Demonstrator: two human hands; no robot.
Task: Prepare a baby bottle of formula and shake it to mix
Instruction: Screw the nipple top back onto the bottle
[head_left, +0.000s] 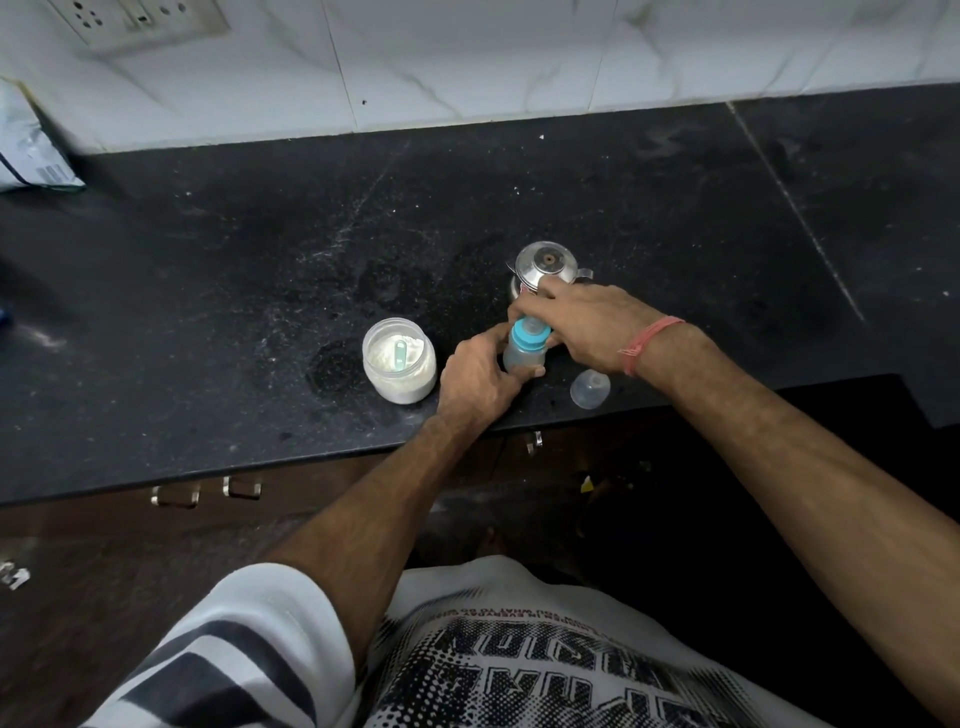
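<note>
A small clear baby bottle (522, 357) stands on the black counter (260, 270) near its front edge. My left hand (475, 376) grips the bottle's body from the left. My right hand (582, 325) curls over the bottle's blue collar (525, 340) and teat from the right. An open jar of white formula powder (399, 366) with a pale green scoop lying inside stands just left of my left hand. The bottle's clear cap (590, 389) lies on the counter under my right wrist. A steel kettle (545, 267) stands right behind the bottle, partly hidden by my right fingers.
A white and blue packet (31, 145) leans against the marble wall at the far left. A switch plate (140, 21) is set in the wall above. Cabinet handles (208, 491) show below the counter's front edge.
</note>
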